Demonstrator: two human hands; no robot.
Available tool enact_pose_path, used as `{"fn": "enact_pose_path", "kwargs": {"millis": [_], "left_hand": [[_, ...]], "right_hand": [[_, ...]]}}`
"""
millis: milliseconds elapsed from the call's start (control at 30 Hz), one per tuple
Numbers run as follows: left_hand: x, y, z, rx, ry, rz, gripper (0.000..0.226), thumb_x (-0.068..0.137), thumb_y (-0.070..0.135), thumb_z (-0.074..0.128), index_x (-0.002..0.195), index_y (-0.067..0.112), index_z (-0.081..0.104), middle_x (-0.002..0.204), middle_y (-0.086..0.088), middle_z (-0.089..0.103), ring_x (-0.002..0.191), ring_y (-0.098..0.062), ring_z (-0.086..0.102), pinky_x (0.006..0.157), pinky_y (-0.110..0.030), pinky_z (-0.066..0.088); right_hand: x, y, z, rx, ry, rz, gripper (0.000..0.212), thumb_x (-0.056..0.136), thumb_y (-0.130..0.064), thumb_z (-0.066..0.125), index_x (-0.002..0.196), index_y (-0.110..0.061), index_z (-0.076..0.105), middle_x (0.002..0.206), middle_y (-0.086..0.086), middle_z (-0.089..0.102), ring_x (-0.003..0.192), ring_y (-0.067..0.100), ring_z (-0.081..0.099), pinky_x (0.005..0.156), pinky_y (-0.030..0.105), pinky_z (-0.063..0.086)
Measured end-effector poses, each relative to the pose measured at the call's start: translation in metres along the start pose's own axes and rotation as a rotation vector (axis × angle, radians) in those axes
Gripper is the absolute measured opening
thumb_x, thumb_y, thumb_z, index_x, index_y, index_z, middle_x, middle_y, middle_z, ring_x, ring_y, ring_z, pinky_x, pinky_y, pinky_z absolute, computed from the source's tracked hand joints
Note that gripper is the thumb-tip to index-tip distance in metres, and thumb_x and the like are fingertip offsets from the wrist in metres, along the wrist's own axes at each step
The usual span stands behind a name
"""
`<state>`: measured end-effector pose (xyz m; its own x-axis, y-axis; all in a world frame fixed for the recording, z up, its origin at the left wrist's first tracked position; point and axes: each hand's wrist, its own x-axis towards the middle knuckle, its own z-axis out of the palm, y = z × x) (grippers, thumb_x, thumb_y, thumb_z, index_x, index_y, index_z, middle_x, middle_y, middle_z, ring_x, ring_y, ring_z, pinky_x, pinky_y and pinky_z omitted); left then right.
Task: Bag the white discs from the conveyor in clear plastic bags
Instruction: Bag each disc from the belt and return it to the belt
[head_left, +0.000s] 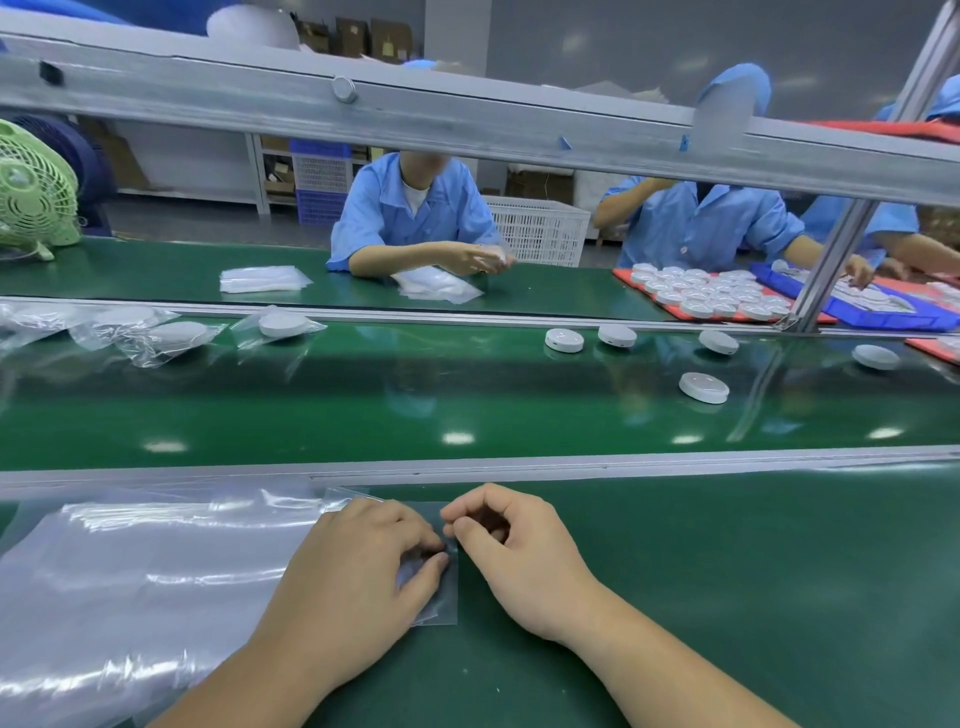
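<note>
Discs (704, 387) are lying loose on the belt (467, 410) at centre right of the frame, well apart from both hands, and none is being held.

At lower centre the left hand (358, 561) is bearing down on a bag (444, 603), with its thumb and fingertips pinching the film at the bag's right edge. The right hand (514, 545) is curling its fingers at that same edge, thumb tip against it. I cannot tell whether it is gripping any film.

The step in hand is looking like opening the bag's mouth. To do it well, the two pinches should be rubbing the layers apart and not pulling both together. The left palm should be keeping the bag flat so that it is not sliding on the bench (753, 571). Thin film is likely clinging to itself, so a small sideways shear is probably working better than a lift.

A stack (130, 571) of spare bags is spreading over the lower left. Bagged discs (283, 325) are sitting on the belt at upper left.

Across the belt, workers (410, 218) in blue are sitting at a second green bench. A red tray (626, 277) of discs is lying at upper right, with a white crate (540, 228) behind. A green fan (31, 192) is standing at the far left, and a metal rail (467, 119) is crossing the top of the frame.
</note>
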<state>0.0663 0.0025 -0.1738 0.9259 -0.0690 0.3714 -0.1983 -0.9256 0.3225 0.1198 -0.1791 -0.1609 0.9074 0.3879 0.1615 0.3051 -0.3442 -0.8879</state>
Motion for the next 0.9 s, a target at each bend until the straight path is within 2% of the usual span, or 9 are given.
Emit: {"fn": "enact_pose_path", "kwargs": {"millis": [300, 600, 900], "left_hand": [[0.0001, -0.0013, 0.0008, -0.006, -0.014, 0.003, 0.032, 0.089, 0.065, 0.045, 0.102, 0.048, 0.069, 0.100, 0.036, 0.058, 0.102, 0.004, 0.047, 0.094, -0.023, 0.040], [-0.0013, -0.0007, 0.0003, -0.027, 0.002, 0.001, 0.026, 0.090, 0.061, 0.051, 0.099, 0.046, 0.070, 0.099, 0.036, 0.058, 0.100, 0.003, 0.048, 0.093, -0.023, 0.041], [-0.0007, -0.0011, 0.0004, -0.013, -0.009, 0.004, 0.032, 0.089, 0.065, 0.044, 0.100, 0.047, 0.068, 0.101, 0.036, 0.057, 0.101, 0.003, 0.047, 0.094, -0.022, 0.039]], "right_hand": [[-0.0013, -0.0026, 0.0000, -0.050, -0.011, -0.029, 0.023, 0.096, -0.017, 0.063, 0.087, -0.037, 0.072, 0.086, -0.019, 0.075, 0.069, -0.004, 0.059, 0.068, 0.010, 0.045], [-0.0011, -0.0011, 0.0012, -0.055, -0.020, -0.034, 0.024, 0.094, -0.021, 0.061, 0.087, -0.041, 0.072, 0.087, -0.019, 0.075, 0.072, -0.003, 0.063, 0.069, 0.010, 0.046], [-0.0010, -0.0001, 0.0019, -0.069, -0.023, -0.050, 0.022, 0.094, -0.023, 0.061, 0.095, -0.044, 0.070, 0.088, -0.019, 0.075, 0.075, -0.001, 0.064, 0.070, 0.011, 0.047]]}}
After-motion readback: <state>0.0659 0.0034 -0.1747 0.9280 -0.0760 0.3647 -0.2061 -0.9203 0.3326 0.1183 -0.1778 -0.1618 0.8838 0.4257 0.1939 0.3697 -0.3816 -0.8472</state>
